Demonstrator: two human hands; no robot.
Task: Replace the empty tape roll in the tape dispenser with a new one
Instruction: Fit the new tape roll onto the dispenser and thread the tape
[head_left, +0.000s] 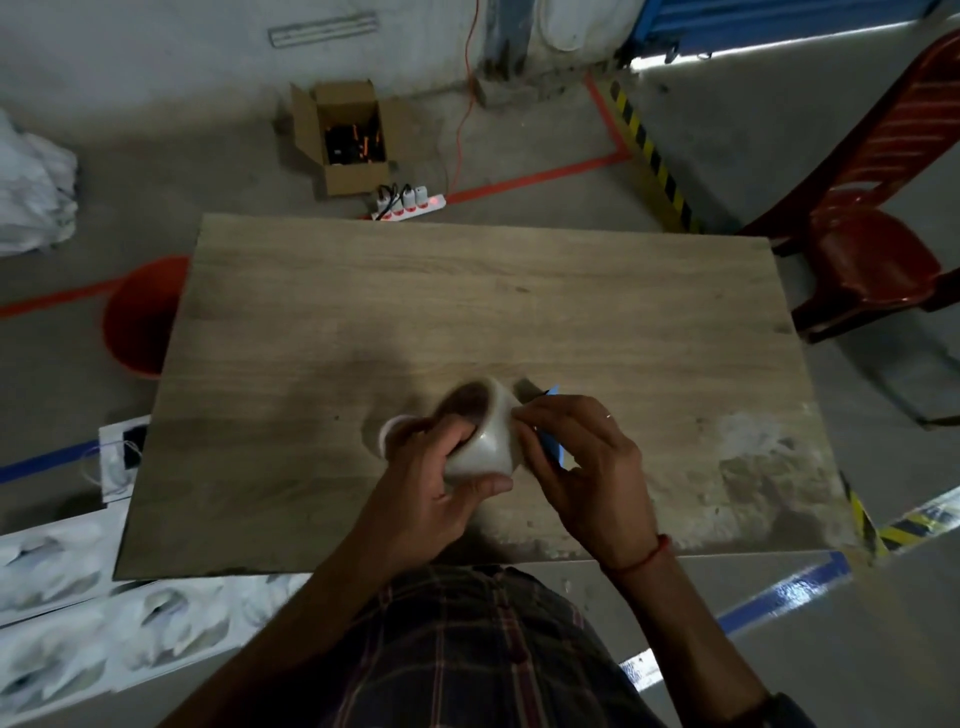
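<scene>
A white tape roll (485, 441) is held just above the wooden table (467, 301) near its front middle. My left hand (431, 483) grips the roll, thumb under its near edge and fingers inside its core. My right hand (582, 462) pinches the roll's right edge with its fingertips. A blue tape dispenser (553, 444) shows partly under my right hand, mostly hidden. A small white ring (387, 431), perhaps an empty core, lies on the table just left of my left hand. The roll is blurred.
A red plastic chair (872, 260) stands at the table's right rear. A red bucket (140, 317) sits on the floor at the left edge. Behind the table lie an open cardboard box (348, 135) and a power strip (408, 205).
</scene>
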